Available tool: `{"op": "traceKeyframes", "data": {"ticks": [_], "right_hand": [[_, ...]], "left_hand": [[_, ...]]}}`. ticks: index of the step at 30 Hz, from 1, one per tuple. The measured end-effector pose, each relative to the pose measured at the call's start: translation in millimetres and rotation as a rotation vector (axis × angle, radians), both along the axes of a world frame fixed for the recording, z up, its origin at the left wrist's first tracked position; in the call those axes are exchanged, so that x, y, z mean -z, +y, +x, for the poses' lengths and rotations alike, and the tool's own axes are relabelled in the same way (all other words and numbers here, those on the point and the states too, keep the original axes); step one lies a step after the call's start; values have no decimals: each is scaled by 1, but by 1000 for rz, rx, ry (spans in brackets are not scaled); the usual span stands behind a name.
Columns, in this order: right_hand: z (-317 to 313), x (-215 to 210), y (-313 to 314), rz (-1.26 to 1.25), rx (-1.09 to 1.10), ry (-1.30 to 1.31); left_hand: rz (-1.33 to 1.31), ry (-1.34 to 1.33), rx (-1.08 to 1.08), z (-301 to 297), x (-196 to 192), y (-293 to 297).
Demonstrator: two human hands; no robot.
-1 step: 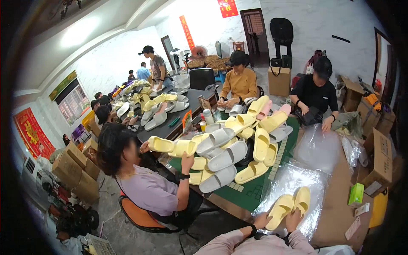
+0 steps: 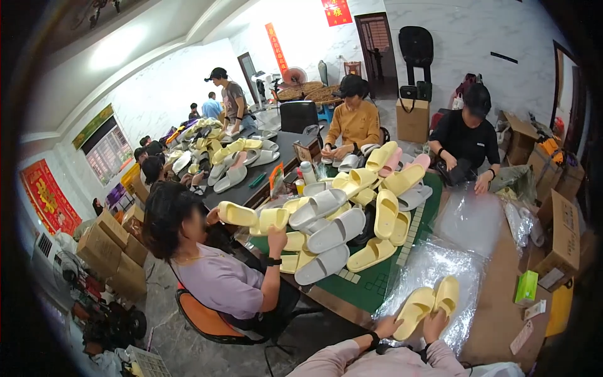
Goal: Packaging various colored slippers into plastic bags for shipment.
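Observation:
At the near edge of the table I hold a pair of pale yellow slide slippers, toes pointing away from me. My left hand (image 2: 388, 327) is closed on the heel of the left yellow slipper (image 2: 412, 309). The heel of the right yellow slipper (image 2: 447, 294) is gripped by my right hand (image 2: 435, 324). Both slippers are side by side over clear plastic bags (image 2: 408, 276) spread on the tabletop. A black band circles my left wrist.
Ahead lies a heap of yellow, grey and pink slippers (image 2: 337, 229) on a green mat (image 2: 326, 287). A seated co-worker (image 2: 220, 276) holds yellow slippers at left; another person (image 2: 471, 135) handles plastic at far right. A green box (image 2: 526, 287) and cardboard box (image 2: 561, 239) stand at right.
The co-worker at left has slightly turned the yellow slipper in one hand. My own hands and the pair in them look unmoved.

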State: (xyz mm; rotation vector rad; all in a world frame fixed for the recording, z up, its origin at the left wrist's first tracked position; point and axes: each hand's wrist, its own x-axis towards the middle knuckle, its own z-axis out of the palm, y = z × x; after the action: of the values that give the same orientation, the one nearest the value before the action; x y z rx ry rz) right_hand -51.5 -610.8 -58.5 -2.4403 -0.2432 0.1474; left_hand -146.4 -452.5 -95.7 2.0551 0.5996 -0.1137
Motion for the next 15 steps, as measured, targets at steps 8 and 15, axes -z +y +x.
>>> {"op": "traceKeyframes", "data": {"ticks": [8,15], "right_hand": [[7,47,-26,-123,8,-294],[8,49,-35,-64,-76,-120]], "left_hand": [[-1224,19,-20,12,13,-10],[-798,172,98,10,50,-8]]}}
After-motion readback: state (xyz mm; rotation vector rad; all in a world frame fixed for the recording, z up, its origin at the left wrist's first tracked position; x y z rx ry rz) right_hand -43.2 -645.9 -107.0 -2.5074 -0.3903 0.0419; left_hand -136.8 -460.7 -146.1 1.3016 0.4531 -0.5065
